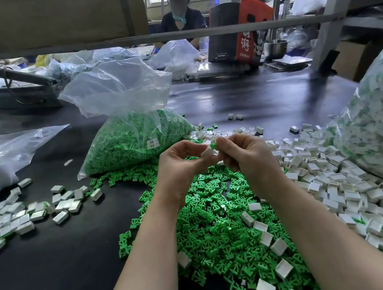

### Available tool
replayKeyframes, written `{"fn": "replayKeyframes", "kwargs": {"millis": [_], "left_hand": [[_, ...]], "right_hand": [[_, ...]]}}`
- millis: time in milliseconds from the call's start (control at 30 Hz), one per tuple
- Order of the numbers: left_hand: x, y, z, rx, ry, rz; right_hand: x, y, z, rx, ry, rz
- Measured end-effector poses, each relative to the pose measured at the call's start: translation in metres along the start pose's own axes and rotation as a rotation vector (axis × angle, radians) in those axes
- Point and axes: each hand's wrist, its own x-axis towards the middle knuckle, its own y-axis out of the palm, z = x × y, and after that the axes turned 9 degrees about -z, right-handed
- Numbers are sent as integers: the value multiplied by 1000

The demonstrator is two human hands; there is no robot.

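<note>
Mating small green plastic clip (214,145) to small white rectangular plastic shell (207,152), both held mid-air over loose green pile (213,230) on dark worktop (54,271). L hand (181,164) pinches shell, R hand (246,158) pinches clip. Risk: clip enters skewed, jams or slips out, drops into pile.
</note>
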Motion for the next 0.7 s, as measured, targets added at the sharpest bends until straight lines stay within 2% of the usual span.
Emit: {"fn": "replayKeyframes", "kwargs": {"millis": [433,700], "left_hand": [[5,-5,0,-227,-244,60],[2,0,0,-220,-226,-13]], "right_hand": [[0,-8,-1,-149,-149,63],[-4,-2,-4,-103,-128,29]]}}
